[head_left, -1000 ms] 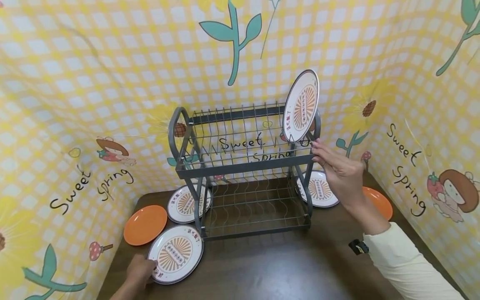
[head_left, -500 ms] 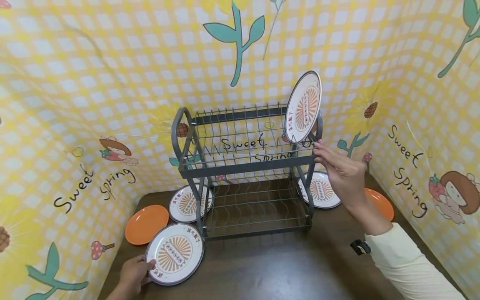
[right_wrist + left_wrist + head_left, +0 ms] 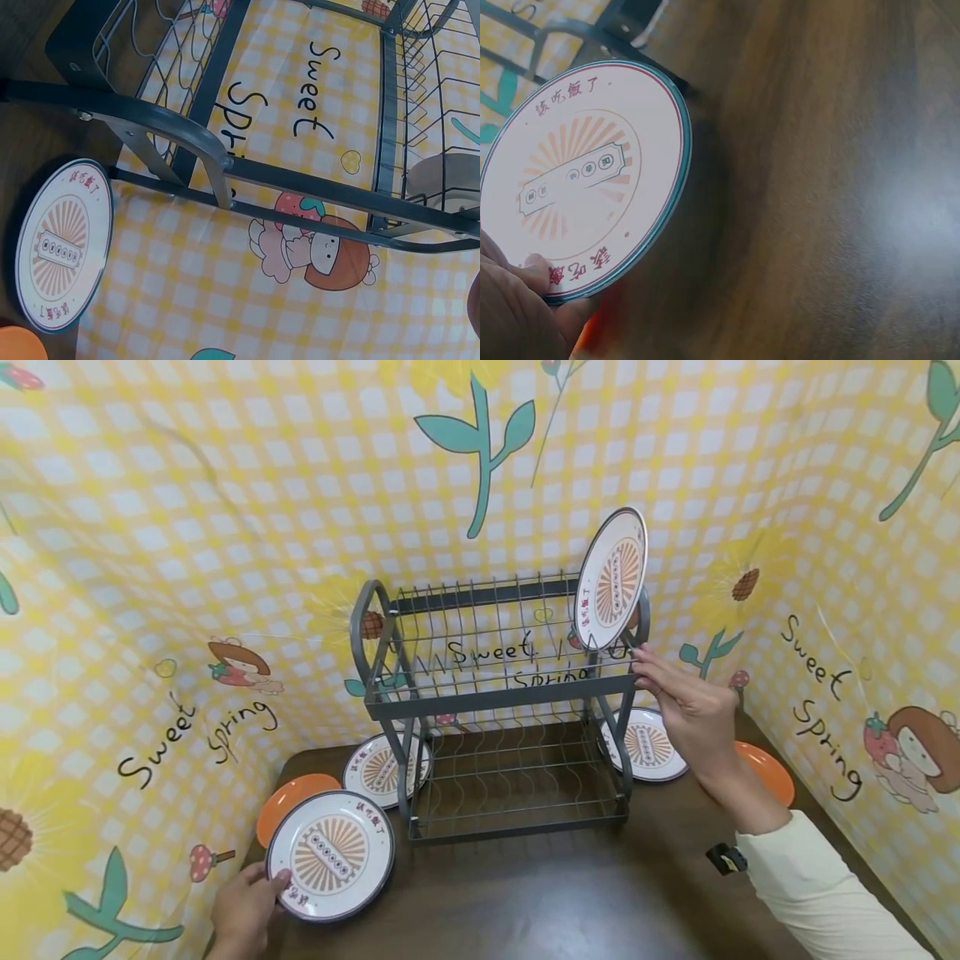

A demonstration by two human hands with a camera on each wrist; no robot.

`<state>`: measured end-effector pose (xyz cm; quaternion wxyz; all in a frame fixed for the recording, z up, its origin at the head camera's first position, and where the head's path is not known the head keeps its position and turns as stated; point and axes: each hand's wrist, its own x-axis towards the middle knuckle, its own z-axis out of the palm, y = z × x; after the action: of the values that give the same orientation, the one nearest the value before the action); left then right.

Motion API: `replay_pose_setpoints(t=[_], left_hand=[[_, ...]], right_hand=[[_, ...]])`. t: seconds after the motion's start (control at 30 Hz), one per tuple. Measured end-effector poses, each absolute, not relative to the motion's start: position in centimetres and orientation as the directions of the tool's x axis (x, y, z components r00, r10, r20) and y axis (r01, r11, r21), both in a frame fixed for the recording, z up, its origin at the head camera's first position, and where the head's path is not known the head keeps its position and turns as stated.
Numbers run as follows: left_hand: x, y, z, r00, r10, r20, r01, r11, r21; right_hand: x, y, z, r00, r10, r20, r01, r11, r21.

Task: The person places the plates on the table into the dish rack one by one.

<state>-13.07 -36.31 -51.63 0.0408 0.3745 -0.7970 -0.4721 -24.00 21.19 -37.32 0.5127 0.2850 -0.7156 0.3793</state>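
Observation:
My left hand [image 3: 246, 902] pinches the lower left rim of a round white plate [image 3: 330, 855], thumb on top. The plate has an orange sunburst print and red lettering; in the left wrist view the same plate [image 3: 592, 172] is tilted above the dark table. My right hand [image 3: 693, 714] grips the front right corner of a grey two-tier dish rack [image 3: 495, 700], fingertips on the rail. Its thumb is hidden. Just above those fingers, a matching white plate [image 3: 611, 578] stands on edge in the right end of the rack's top tier.
Left of the rack lie an orange plate [image 3: 288, 797], partly covered by the held plate, and a white plate [image 3: 378, 770]. To its right lie another white plate [image 3: 651, 745] and an orange plate [image 3: 767, 772]. Yellow checked cloth [image 3: 300, 485] surrounds the table [image 3: 540, 893].
My left hand has lifted the plate from the table and drawn it left, so it now overlaps the orange plate. My right hand stays at the rack's corner.

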Motion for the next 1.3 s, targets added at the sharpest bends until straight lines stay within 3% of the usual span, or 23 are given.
replay_pose_setpoints(t=[0.27, 0.5, 1.3], left_hand=[[-13.5, -34.1, -48.2, -0.765, -0.607, -0.214, -0.481, 0.318, 0.817], [-13.8, -31.3, -44.8, -0.837, -0.520, -0.169, -0.308, 0.192, 0.932], [-14.9, -27.2, -35.9, -0.888, -0.459, 0.031, -0.017, 0.101, 0.995]], right_hand=[[-24.0, 21.3, -37.3, -0.316, -0.013, 0.949, -0.800, 0.542, -0.259], [-23.9, 21.4, -37.3, -0.319, -0.013, 0.948, -0.797, 0.545, -0.261], [-23.7, 21.3, -37.1, -0.338, -0.048, 0.940, -0.794, 0.550, -0.258]])
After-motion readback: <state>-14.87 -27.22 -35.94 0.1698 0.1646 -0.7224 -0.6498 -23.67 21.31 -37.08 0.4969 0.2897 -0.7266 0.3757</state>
